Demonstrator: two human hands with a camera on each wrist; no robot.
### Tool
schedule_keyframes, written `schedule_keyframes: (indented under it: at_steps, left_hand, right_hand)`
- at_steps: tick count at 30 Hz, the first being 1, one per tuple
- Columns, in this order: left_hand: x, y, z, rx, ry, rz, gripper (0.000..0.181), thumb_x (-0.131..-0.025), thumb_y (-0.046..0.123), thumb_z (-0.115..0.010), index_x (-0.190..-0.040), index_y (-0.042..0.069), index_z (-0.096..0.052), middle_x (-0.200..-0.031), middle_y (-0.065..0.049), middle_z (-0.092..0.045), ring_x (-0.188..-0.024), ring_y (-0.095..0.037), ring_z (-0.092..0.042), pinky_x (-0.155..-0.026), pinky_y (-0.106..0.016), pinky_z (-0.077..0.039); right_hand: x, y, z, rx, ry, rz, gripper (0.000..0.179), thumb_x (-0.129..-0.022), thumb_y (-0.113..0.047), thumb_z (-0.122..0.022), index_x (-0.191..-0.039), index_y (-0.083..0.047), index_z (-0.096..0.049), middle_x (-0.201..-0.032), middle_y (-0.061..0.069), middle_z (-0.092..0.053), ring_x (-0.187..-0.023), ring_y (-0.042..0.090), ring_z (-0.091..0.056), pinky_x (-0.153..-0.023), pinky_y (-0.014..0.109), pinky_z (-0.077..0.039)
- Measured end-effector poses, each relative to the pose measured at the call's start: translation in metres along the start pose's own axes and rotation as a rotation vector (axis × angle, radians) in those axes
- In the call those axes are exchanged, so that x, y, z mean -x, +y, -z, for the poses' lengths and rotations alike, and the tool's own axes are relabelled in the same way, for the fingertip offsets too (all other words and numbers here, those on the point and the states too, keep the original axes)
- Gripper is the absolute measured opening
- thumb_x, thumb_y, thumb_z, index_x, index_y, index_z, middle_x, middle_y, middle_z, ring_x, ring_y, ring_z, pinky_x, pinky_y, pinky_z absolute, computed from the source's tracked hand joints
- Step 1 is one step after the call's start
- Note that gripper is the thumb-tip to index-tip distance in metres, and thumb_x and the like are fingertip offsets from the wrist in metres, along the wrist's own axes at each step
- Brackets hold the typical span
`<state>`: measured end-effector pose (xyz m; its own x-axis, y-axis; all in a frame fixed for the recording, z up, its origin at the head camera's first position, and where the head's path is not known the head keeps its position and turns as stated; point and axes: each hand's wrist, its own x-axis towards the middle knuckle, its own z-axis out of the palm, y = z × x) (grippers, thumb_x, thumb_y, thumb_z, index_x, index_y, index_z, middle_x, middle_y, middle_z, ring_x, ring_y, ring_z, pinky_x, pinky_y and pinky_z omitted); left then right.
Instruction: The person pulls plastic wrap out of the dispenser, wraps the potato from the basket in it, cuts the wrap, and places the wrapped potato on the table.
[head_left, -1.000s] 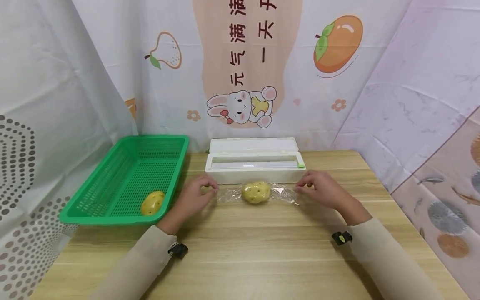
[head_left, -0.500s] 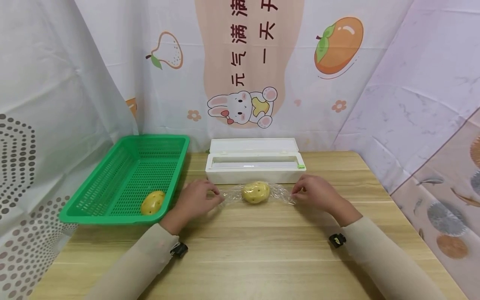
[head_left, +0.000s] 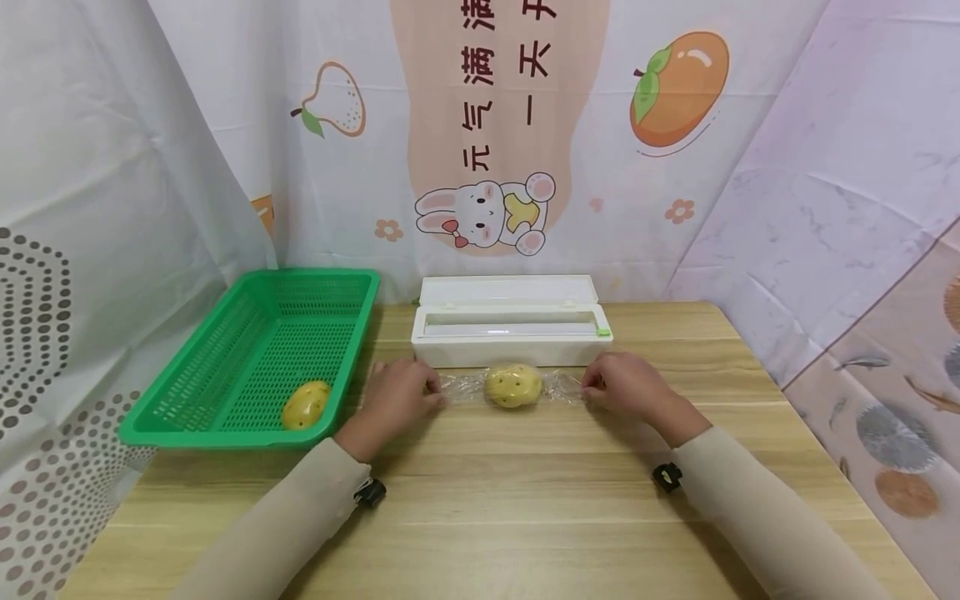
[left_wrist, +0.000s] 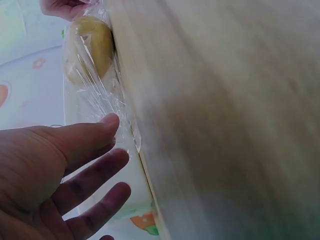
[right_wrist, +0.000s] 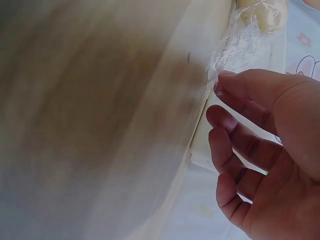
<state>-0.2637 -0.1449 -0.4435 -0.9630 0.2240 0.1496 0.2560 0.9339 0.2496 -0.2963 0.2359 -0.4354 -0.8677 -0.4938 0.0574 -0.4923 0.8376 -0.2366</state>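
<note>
A yellow potato (head_left: pixel 513 386) lies on the table wrapped in clear cling film (head_left: pixel 561 386), whose gathered ends stretch out to both sides. My left hand (head_left: pixel 401 392) pinches the left end of the film between thumb and forefinger. At the other end, my right hand (head_left: pixel 624 385) pinches the film in the same way. In the left wrist view the film (left_wrist: pixel 107 100) runs in taut creases from the potato (left_wrist: pixel 92 47) to the thumb. The right wrist view shows crumpled film (right_wrist: pixel 240 50) at the thumb and forefinger tips, the other fingers loosely bent.
Right behind the potato stands a white cling film box (head_left: pixel 512 352), lid raised, with a green slider at its right end. A green basket (head_left: pixel 352 333) to the left holds another potato (head_left: pixel 306 406). The wooden table (head_left: pixel 517 500) ends at a printed curtain (head_left: pixel 337 192).
Both hands have come a little closer to the potato, and the film ends between look shorter and more bunched. The potato has turned slightly in place.
</note>
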Motion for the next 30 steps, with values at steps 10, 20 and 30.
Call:
schedule_keyframes:
  at_steps: [10, 20, 30]
  left_hand:
    - [-0.001, -0.002, 0.008, 0.042, -0.107, 0.053, 0.029, -0.086, 0.048, -0.083, -0.079, 0.025, -0.067, -0.078, 0.01, -0.066, -0.082, -0.016, -0.06, -0.088, -0.047, -0.037]
    - [-0.008, 0.029, 0.012, 0.051, 0.015, -0.186, 0.044, -0.087, 0.038, -0.083, -0.123, 0.017, -0.071, -0.128, -0.002, -0.071, -0.123, -0.028, -0.063, -0.103, -0.052, -0.049]
    - [-0.016, 0.042, -0.006, 0.061, 0.021, -0.202, 0.014, -0.085, 0.025, -0.086, -0.097, 0.021, -0.079, -0.099, 0.006, -0.075, -0.095, -0.017, -0.068, -0.082, -0.038, -0.055]
  right_hand:
    - [-0.004, -0.006, 0.001, -0.016, -0.034, -0.016, 0.006, -0.089, -0.024, -0.079, -0.085, -0.02, -0.076, -0.078, -0.01, -0.067, -0.073, 0.011, -0.058, -0.07, 0.036, -0.051]
    - [-0.016, -0.036, 0.008, -0.201, 0.093, 0.101, 0.019, -0.094, -0.023, -0.076, -0.108, -0.01, -0.074, -0.105, 0.003, -0.075, -0.102, 0.025, -0.069, -0.092, 0.048, -0.056]
    - [-0.028, -0.053, -0.004, -0.249, 0.115, 0.088, 0.003, -0.088, -0.012, -0.079, -0.091, -0.013, -0.079, -0.09, -0.004, -0.075, -0.092, 0.019, -0.071, -0.086, 0.038, -0.058]
